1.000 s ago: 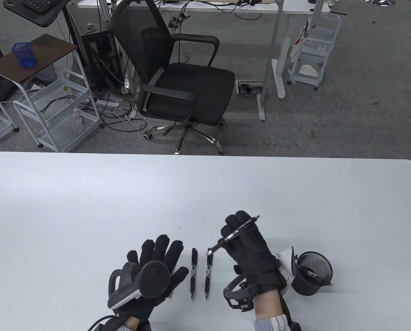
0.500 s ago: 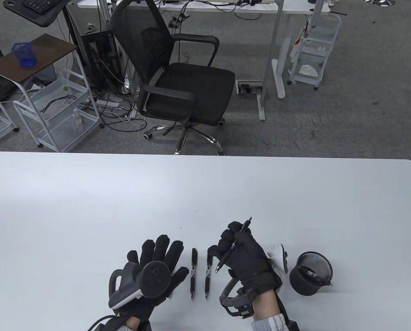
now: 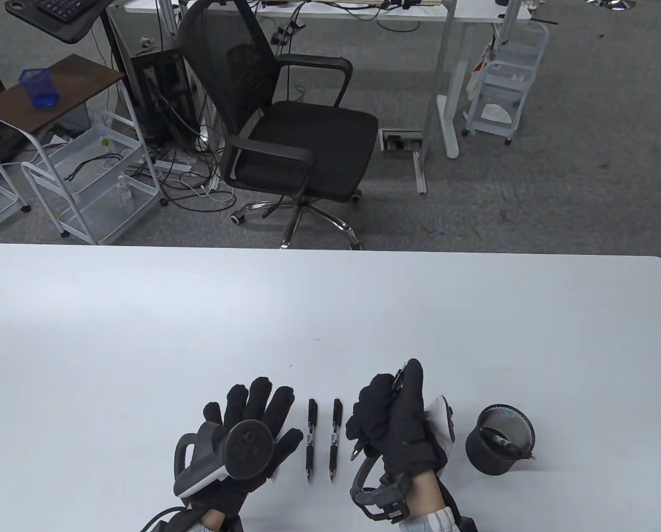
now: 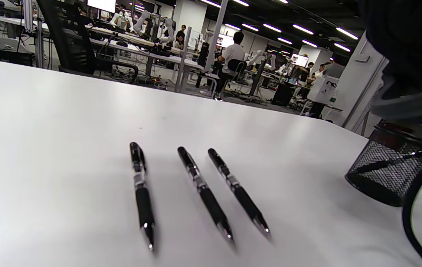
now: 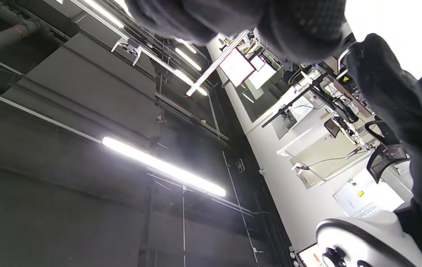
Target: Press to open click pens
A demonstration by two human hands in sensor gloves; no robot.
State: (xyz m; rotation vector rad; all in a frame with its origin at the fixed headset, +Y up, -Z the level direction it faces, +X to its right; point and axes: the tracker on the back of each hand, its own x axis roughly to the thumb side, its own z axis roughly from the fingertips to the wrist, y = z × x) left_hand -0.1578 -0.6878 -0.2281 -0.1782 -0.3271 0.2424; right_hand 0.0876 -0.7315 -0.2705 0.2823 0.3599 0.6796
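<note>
Table view: the right hand (image 3: 394,421) now grips its click pen (image 3: 357,452) upright, no longer slanted; the left hand (image 3: 253,426) lies flat, released, on the white counter (image 3: 142,343).
Left wrist view: three pens (image 4: 199,185) lie beside a mesh cup (image 4: 389,174).
Right wrist view: ceiling lights (image 5: 162,167).

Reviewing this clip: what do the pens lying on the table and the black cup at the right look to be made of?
Pens on the table: apparently glossy black plastic barrels with shiny metal-looking bands and tips, and a matte, probably rubber, grip; highlights show on the upper barrel only.

Cup: black wire mesh, likely painted metal; the weave is see-through, and a pen inside shows through it.
</note>
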